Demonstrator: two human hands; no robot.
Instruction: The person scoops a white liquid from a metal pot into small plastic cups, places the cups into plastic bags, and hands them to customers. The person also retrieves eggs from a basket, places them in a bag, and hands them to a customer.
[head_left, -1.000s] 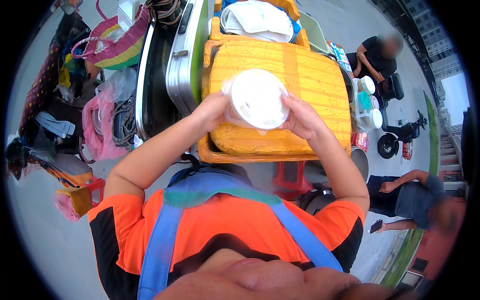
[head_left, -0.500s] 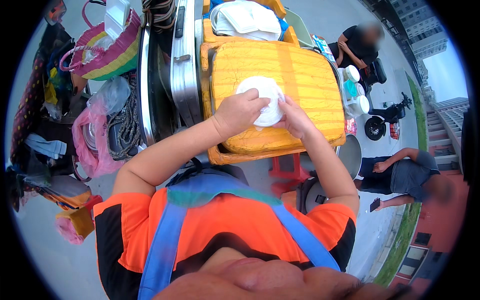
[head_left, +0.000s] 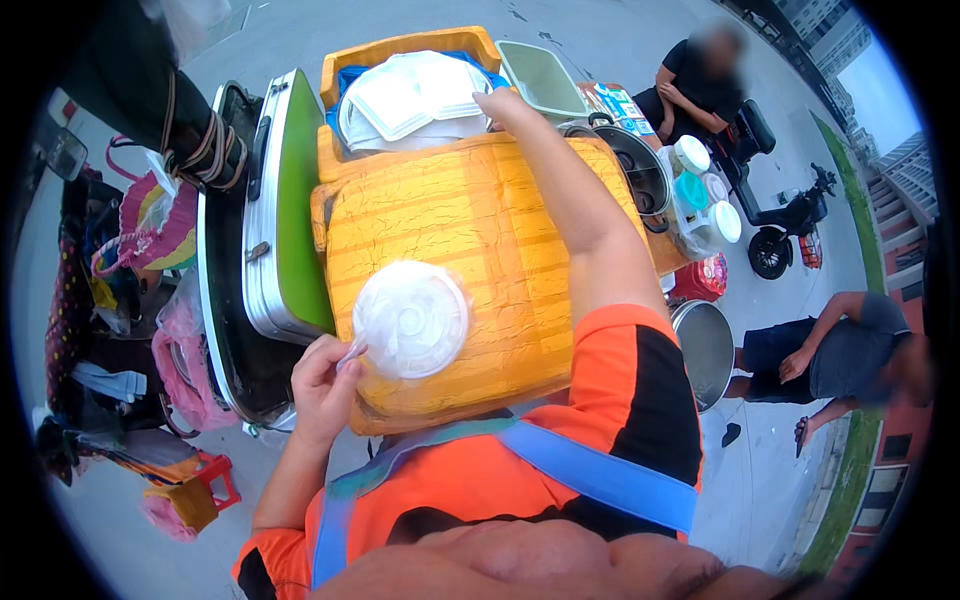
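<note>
A round white lidded tub (head_left: 424,300) in a thin clear plastic bag sits on the yellow taped lid (head_left: 540,290) of a yellow box. My left hand (head_left: 325,385) pinches the bag's gathered end beside the tub, at the lid's near left edge. Beyond the lid, my right hand (head_left: 510,110) reaches out with the arm stretched. Its fingertips are at the right edge of the white foam boxes (head_left: 415,95), which lie over a white cloth in a round basin. Those fingers are small and partly hidden, so their grip is unclear.
On the left stands a silver-edged case with a green panel (head_left: 300,200). A pale green bin (head_left: 542,80), a metal pot (head_left: 640,175) and several lidded tubs (head_left: 692,155) line the far right. Two people are on the right, one near a scooter (head_left: 775,235).
My right hand has left the tub and moved forward to the foam boxes. My left hand has drawn back toward me and left, with the bag end pinched. The tub now sits further left.
</note>
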